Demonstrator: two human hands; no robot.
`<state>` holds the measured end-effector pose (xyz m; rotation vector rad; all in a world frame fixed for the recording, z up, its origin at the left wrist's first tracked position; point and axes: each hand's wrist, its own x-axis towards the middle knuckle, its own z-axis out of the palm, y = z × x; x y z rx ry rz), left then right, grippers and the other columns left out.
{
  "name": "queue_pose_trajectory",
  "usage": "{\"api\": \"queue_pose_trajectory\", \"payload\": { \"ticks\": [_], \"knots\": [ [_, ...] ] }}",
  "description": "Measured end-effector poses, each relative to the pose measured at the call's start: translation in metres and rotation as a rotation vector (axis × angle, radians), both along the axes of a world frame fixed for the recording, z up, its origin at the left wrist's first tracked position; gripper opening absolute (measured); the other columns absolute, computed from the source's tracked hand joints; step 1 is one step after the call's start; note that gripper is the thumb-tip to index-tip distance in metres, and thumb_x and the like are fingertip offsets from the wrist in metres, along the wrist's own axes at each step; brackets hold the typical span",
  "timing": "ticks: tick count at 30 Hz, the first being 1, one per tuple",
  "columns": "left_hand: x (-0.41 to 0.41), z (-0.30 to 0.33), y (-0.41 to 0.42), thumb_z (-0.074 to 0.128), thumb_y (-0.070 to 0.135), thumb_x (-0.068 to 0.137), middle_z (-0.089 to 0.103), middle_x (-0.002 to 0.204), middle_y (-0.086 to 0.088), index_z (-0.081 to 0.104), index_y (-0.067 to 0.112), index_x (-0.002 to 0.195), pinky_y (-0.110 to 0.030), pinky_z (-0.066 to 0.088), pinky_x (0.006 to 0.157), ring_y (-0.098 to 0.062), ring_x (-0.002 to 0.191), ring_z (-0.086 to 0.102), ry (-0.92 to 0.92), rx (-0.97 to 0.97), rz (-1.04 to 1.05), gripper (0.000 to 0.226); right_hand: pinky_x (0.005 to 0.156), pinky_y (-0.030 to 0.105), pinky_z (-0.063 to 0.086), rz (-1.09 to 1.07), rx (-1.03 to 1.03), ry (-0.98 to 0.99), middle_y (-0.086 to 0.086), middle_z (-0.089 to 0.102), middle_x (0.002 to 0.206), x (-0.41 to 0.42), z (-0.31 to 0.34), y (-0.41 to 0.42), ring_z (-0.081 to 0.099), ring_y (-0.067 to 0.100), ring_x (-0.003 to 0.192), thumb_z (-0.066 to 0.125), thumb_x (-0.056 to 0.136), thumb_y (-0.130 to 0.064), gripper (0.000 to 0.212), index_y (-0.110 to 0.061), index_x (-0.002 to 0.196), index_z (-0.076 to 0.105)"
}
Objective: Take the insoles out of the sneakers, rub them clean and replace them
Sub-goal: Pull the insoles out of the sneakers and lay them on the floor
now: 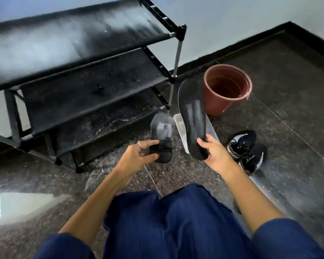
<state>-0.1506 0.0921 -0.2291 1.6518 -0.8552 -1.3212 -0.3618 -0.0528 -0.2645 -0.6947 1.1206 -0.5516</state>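
I hold one black insole in each hand above the floor. My left hand (pixel 138 153) grips the heel end of the left insole (pixel 162 135), whose toe points away from me and shows a pale worn patch. My right hand (pixel 212 152) grips the heel of the right insole (pixel 192 116), held more upright with grey streaks on its face. A pair of black sneakers (pixel 248 151) with white stripes lies on the floor just right of my right hand.
A black three-tier shoe rack (pixel 94 85) stands at the left against the wall. A brown plastic bucket (pixel 226 88) sits behind the right insole. A clear plastic tray (pixel 180 122) lies on the dark speckled floor under the insoles. My blue-clad knees fill the foreground.
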Motion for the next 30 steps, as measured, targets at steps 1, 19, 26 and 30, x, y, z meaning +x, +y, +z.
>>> {"api": "queue_pose_trajectory", "payload": {
  "ticks": [1, 19, 26, 30],
  "knots": [
    [-0.002, -0.01, -0.003, 0.066, -0.006, 0.086, 0.067, 0.119, -0.003, 0.062, 0.021, 0.121, -0.012, 0.053, 0.076, 0.002, 0.085, 0.068, -0.014, 0.033, -0.025, 0.044, 0.061, 0.021, 0.056, -0.008, 0.02, 0.043, -0.001, 0.071, 0.096, -0.008, -0.011, 0.003, 0.07, 0.009, 0.079, 0.05, 0.094, -0.002, 0.023, -0.014, 0.111, 0.061],
    [-0.031, -0.255, -0.012, 0.065, -0.004, 0.087, 0.05, 0.127, 0.011, 0.054, 0.032, 0.124, 0.0, 0.037, 0.088, 0.007, 0.108, 0.05, -0.2, 0.25, -0.028, 0.053, 0.084, 0.028, 0.045, 0.064, 0.15, 0.523, -0.001, 0.06, 0.098, -0.01, -0.242, 0.021, 0.056, 0.016, 0.094, 0.056, 0.091, 0.0, 0.024, -0.01, 0.112, 0.058],
    [-0.036, -0.303, -0.011, 0.06, -0.012, 0.087, 0.053, 0.131, 0.013, 0.047, 0.039, 0.133, -0.019, 0.05, 0.093, 0.001, 0.102, 0.063, -0.058, 0.292, 0.102, 0.07, 0.097, 0.03, 0.045, 0.041, 0.166, 0.523, 0.005, 0.059, 0.124, -0.004, -0.293, 0.026, 0.056, 0.016, 0.113, 0.059, 0.091, -0.006, 0.04, -0.007, 0.129, 0.051],
    [-0.041, -0.327, -0.006, 0.061, -0.011, 0.086, 0.062, 0.116, 0.01, 0.042, 0.055, 0.129, -0.033, 0.056, 0.08, -0.026, 0.079, 0.062, -0.057, 0.339, 0.109, 0.081, 0.103, 0.026, 0.037, 0.087, 0.14, 0.541, 0.001, 0.052, 0.129, -0.007, -0.307, 0.027, 0.045, 0.011, 0.123, 0.062, 0.089, -0.009, 0.045, -0.009, 0.132, 0.049]
  ]
}}
